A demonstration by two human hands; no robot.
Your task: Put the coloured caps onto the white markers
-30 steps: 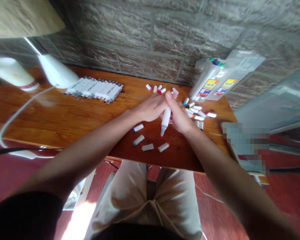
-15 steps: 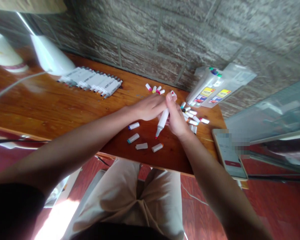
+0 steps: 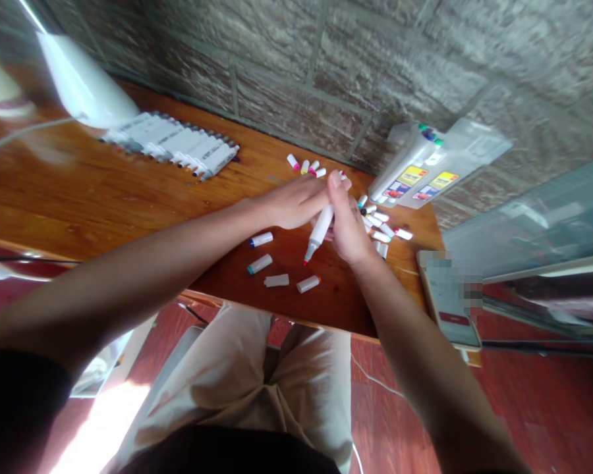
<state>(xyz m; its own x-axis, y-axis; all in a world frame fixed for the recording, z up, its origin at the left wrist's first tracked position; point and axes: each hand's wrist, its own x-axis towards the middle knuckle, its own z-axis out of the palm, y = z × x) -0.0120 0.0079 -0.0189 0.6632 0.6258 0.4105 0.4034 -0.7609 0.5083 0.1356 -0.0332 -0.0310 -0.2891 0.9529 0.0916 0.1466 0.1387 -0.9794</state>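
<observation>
A white marker (image 3: pixel 321 225) slants between my two hands, its bare grey end and red tip pointing down toward me. My right hand (image 3: pixel 348 230) is closed around its barrel, thumb on top. My left hand (image 3: pixel 296 199) comes in from the left, its fingers closed about the upper part and mostly hidden behind the marker and right thumb. Just past the fingers shows a white end with a red mark (image 3: pixel 342 175). Below the hands lie loose caps: a blue-ended one (image 3: pixel 261 239), a teal-ended one (image 3: pixel 259 264), a whitish one (image 3: pixel 277 281) and an orange-ended one (image 3: pixel 308 284).
A row of capped markers (image 3: pixel 172 146) lies left, near a white lamp base (image 3: pixel 86 85). More caps lie by the wall (image 3: pixel 305 166) and right of my hands (image 3: pixel 379 224). A clear marker case (image 3: pixel 425 174) stands back right; a phone (image 3: pixel 449 299) rests on the right edge.
The view has shifted slightly, so the table things sit a little higher and mostly further left. Both hands keep their hold on the marker, almost unchanged.
</observation>
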